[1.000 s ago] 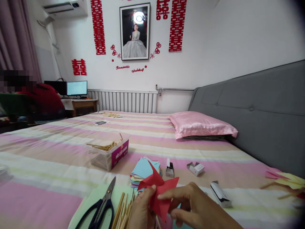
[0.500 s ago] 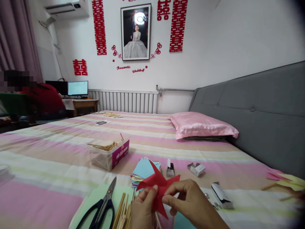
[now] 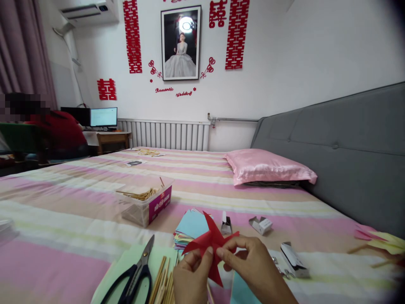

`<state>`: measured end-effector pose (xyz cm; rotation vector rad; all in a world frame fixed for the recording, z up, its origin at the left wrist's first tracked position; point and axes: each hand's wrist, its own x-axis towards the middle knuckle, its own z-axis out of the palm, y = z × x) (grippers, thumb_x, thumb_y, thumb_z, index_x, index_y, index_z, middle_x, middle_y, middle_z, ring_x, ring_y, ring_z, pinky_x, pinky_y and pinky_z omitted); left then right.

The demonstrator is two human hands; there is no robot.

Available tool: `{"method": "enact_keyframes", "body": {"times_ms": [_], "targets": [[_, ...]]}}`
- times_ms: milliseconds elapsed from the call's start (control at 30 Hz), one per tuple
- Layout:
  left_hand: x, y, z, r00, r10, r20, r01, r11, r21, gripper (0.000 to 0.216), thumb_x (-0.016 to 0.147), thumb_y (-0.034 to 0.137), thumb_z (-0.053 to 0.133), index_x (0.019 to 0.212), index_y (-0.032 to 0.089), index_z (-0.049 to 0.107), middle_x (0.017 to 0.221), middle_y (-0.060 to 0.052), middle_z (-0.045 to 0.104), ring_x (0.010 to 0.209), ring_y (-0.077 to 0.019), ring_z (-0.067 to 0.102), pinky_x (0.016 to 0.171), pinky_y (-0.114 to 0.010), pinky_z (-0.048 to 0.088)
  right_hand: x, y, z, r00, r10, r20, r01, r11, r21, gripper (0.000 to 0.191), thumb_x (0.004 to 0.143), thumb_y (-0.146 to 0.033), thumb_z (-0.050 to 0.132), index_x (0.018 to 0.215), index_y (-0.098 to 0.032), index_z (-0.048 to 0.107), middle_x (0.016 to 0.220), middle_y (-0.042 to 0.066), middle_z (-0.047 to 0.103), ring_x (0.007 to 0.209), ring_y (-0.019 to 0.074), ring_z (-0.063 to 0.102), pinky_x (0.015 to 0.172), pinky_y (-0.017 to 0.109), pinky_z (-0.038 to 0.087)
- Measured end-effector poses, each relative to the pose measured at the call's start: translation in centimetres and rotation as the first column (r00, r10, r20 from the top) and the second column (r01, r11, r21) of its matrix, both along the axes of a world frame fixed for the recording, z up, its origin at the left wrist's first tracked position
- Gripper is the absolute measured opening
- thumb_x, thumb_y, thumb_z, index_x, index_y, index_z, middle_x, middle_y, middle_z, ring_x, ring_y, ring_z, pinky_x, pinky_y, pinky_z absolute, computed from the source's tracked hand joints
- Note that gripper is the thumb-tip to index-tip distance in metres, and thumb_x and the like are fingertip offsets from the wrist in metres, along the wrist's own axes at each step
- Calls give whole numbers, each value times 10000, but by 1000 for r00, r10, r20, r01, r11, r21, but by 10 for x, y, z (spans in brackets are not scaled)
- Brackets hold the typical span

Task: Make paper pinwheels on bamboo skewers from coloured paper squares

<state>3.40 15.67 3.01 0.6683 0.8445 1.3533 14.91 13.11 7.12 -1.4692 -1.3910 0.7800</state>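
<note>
A red paper pinwheel [image 3: 207, 240] with pointed, folded blades is held up in front of me. My left hand [image 3: 193, 275] pinches it near the middle, thumb on the front. Close beside that thumb, my right hand [image 3: 248, 259] has its thumb and fingers closed on the right part of the paper. A thin wooden stick shows below the hands; whether it joins the pinwheel I cannot tell. Black-handled scissors [image 3: 135, 274] and several wooden sticks [image 3: 162, 280] lie on green paper [image 3: 118, 267] to the left. A stack of coloured paper [image 3: 190, 226] sits just behind the pinwheel.
A clear plastic box [image 3: 145, 209] with sticks stands on the striped bed. Small white boxes [image 3: 261, 225] and shiny metal bits [image 3: 286, 273] lie to the right, before a pink pillow [image 3: 268, 166]. Yellow and pink pinwheels [image 3: 387, 241] rest at the right edge. A person [image 3: 63, 133] sits far left.
The pinwheel has turned slightly and sits a little further right. My right thumb has moved in toward its centre, closer to my left thumb.
</note>
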Motion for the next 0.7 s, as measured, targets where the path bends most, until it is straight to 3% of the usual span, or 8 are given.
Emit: {"method": "enact_keyframes", "body": {"times_ms": [267,700], "targets": [[2,-2,4,997,12,-74,-12,1000,6,204,444,273,798,558,128,710,508,-49,704,508,-189,647,503,-236,494,1,3,-4,999,-44,18,45,999,-18,206,685,-317,599,586,-144,649,535,54,669,510,198,647,491,233,449],[3,-4,8,994,-29,-108,31,999,14,175,471,276,792,564,145,723,561,-51,729,519,-156,655,506,-184,492,5,1,-3,997,-57,55,58,998,-24,205,675,-310,604,568,-143,654,507,51,665,504,179,620,492,226,432]]}}
